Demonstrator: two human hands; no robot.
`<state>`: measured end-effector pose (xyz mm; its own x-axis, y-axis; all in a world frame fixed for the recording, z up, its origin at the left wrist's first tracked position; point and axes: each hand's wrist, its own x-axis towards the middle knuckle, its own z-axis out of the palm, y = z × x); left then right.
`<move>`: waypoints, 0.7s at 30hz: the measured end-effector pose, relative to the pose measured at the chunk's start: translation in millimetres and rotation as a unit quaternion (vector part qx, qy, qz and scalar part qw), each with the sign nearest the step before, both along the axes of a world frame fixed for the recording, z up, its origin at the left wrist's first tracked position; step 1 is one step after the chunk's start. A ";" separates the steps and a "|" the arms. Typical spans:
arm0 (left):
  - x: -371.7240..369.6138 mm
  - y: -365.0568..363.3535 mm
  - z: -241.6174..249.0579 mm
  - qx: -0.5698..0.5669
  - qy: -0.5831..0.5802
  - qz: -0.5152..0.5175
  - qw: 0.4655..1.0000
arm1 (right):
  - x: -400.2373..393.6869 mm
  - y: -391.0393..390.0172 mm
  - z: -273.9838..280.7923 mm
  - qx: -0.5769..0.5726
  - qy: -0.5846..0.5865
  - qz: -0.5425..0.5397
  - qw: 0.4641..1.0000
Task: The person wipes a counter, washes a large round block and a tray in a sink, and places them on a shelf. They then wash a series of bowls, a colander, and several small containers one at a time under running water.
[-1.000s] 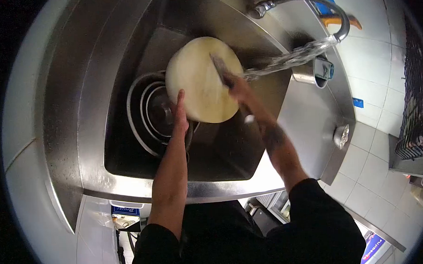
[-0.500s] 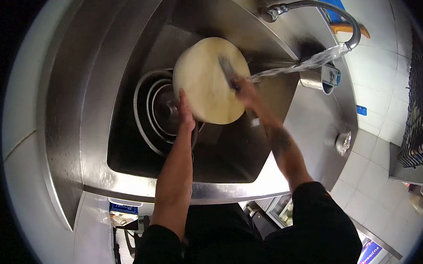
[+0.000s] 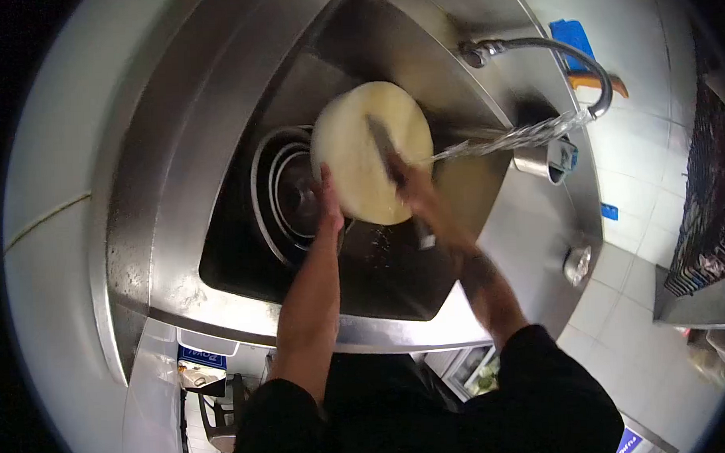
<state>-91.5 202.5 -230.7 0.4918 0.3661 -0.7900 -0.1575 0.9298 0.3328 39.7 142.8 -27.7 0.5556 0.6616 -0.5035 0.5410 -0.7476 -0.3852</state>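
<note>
A thick, round, pale yellow-white slab [image 3: 348, 147] is held up inside the dark sink basin [image 3: 309, 80]. Its left edge rests against my left hand [image 3: 328, 202], whose fingers are stretched along the side. Over the slab's face my right hand [image 3: 413, 189] is wrapped round a dark, flat tool [image 3: 381, 139], blurred by motion; it looks like a blade or scraper, and its other end sticks out below the hand. Water [image 3: 511, 140] streams from the curved faucet [image 3: 605, 78] towards the slab's right edge. Nested round metal pans [image 3: 257, 194] lie in the basin, left of the slab.
On the right ledge stand a metal container [image 3: 533, 163] with a cloth-like item in it and a small foil-like bowl [image 3: 577, 265]. An orange-handled tool [image 3: 601, 83] and a blue item [image 3: 572, 43] lie behind the faucet. A dark rack [image 3: 710, 238] is at the far right.
The camera view has shifted, so the slab and pans appear farther right and lower. My right hand and the tool have moved slightly down the slab. Droplets now show below it.
</note>
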 end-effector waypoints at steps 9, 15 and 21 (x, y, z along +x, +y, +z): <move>-1.1 5.3 10.4 0.019 -0.011 -0.002 1.000 | 10.9 -14.2 20.8 -0.012 0.078 -0.018 0.997; 0.9 9.5 39.4 0.028 0.069 0.014 0.997 | -16.3 -62.7 -22.9 0.056 0.150 -0.089 0.983; -3.8 8.6 44.1 0.024 0.047 0.016 0.998 | 93.5 53.4 -12.8 -0.059 0.061 -0.089 0.992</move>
